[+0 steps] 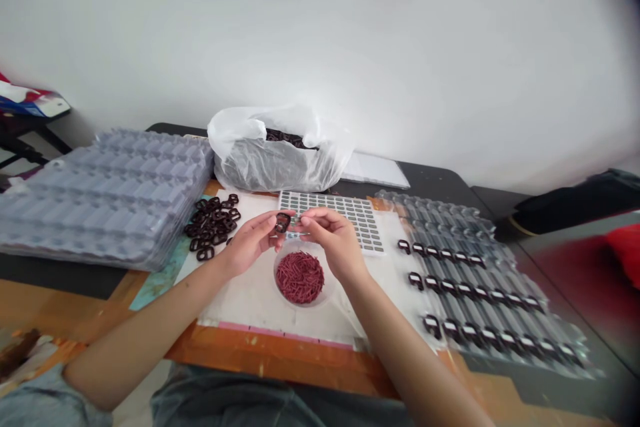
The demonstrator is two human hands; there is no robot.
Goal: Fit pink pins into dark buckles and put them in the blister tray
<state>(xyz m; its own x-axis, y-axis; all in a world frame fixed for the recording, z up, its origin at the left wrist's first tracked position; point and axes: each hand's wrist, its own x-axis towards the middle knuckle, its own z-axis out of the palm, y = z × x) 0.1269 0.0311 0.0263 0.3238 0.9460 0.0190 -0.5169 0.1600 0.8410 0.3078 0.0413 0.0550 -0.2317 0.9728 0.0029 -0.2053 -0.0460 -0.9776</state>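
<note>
My left hand (253,240) pinches a small dark ring-shaped part (283,221) above the white mat. My right hand (333,237) meets it from the right, fingertips pressed together at the part, holding something too small to name. Directly below both hands sits a clear round dish of small red strips (300,276). Behind the hands lies a sheet of small grey stickers (345,210). A loose pile of the same dark parts (213,223) lies left of my left hand.
A white plastic bag of dark parts (277,153) stands at the back. A stack of clear blister trays (105,193) fills the left. On the right a clear tray (480,280) holds rows of finished dark parts. A white mat (250,300) covers the wooden table.
</note>
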